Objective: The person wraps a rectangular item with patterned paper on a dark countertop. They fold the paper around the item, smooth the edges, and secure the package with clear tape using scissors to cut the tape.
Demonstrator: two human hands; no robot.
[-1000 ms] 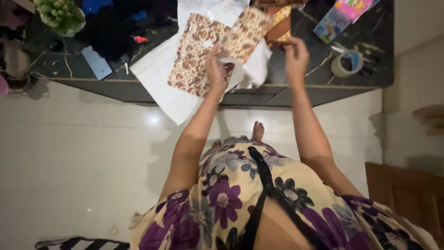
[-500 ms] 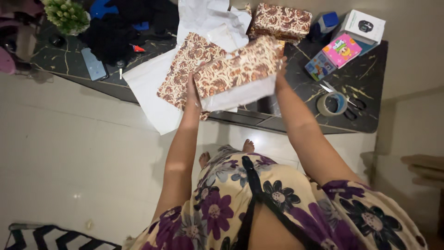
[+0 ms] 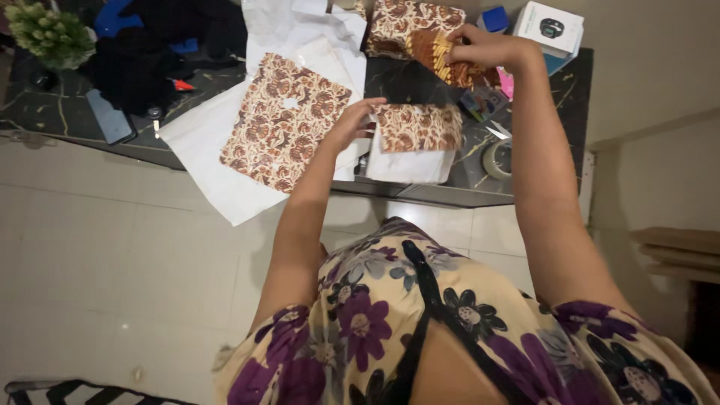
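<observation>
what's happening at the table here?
A person stands at a dark marble-look table handling brown floral wrapping paper. The left hand rests on the edge of a small parcel half covered in that paper, lying at the table's near edge. The right hand reaches further back and pinches a brown patterned piece beside a wrapped box. A loose wrapping sheet lies to the left; a tape roll sits right.

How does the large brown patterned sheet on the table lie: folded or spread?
Spread: the patterned sheet lies flat and open on white paper.
</observation>
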